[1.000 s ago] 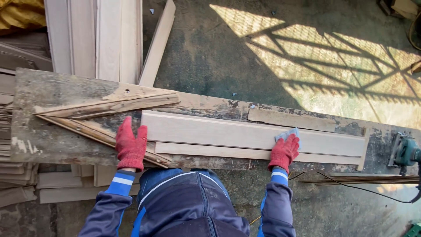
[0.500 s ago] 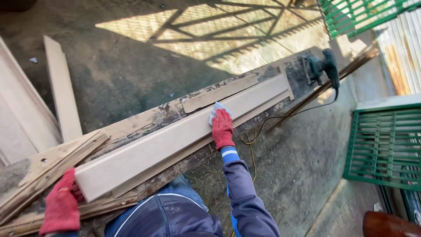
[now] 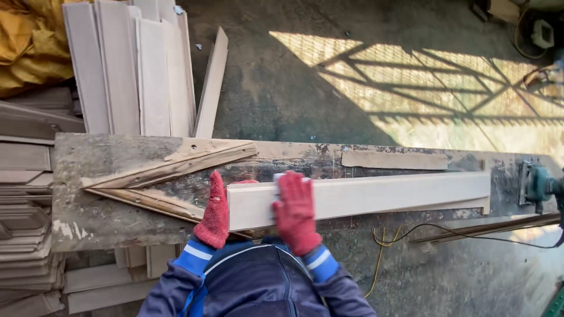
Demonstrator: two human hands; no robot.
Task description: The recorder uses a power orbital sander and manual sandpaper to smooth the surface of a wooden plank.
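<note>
Plank: long pale wooden plank [image 3: 364,196] lies lengthwise on weathered grey wooden bench top [image 3: 111,217], its near edge close to the bench's front edge.
Left hand: red-gloved left hand [image 3: 215,212] pressed edge-on against plank's left end, fingers together.
Right hand: red-gloved right hand [image 3: 296,211] flat on plank top, fingers slightly spread, over a small pale pad; grip unclear.
Right end: teal power tool [image 3: 536,185] just beyond plank.
Left: splintered wood strips [image 3: 170,167] near left hand.
Room: bare concrete floor [image 3: 305,88] beyond bench; pale board stack [image 3: 132,70] at back left.
</note>
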